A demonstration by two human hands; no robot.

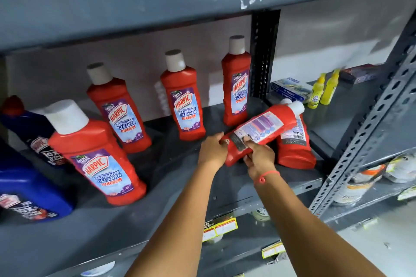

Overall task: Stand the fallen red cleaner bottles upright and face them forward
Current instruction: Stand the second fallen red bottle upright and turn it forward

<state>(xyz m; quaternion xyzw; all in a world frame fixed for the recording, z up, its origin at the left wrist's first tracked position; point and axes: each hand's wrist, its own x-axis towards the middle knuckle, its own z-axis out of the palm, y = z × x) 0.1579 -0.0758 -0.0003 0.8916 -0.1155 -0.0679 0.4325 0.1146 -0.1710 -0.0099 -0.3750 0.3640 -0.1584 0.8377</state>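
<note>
Red cleaner bottles line a grey metal shelf (126, 222) across the middle of the frame, four of them (182, 101) already upright with their purple-and-blue front labels facing out. Right of centre, a fifth, the tilted bottle (258, 132), slants up toward the right, white cap high and its pale back label showing. The left hand (212, 148) is curled around the bottle's base while the right hand (261, 159), a red thread at its wrist, pinches the lower body with fingers closed on it, a two-handed hold that looks suited to swinging the base down and turning the front label outward. Just behind it at right, another red bottle (295, 150) stands with its back label outward, likely needing a turn. Blue bottles (29, 191) sit at lower left.
</note>
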